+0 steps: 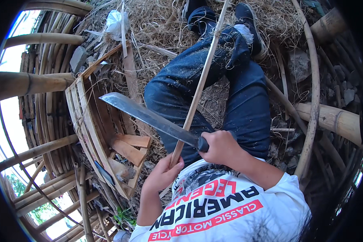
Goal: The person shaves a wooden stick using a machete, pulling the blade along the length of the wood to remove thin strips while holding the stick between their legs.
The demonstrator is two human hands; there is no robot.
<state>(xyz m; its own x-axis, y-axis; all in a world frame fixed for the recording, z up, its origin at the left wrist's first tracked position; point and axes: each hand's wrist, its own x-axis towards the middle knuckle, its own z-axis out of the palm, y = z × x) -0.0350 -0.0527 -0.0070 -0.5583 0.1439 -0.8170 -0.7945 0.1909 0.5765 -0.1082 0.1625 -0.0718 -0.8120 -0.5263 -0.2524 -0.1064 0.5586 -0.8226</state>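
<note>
Looking down from my head, I saw a crumpled white plastic bag (116,21) lying on the dry straw (157,24) beyond a slatted wooden crate (93,121). My right hand (222,148) was clenched on the machete (149,117), its long grey blade crossing the pale bamboo strip (199,86). My left hand (163,173) gripped that strip's lower end, above my jeans (246,105).

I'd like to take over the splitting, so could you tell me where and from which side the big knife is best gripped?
Grip the knife by its dark handle, where the right hand holds it, coming from the right. The bare blade points up-left across the bamboo strip that the left hand steadies.
</note>
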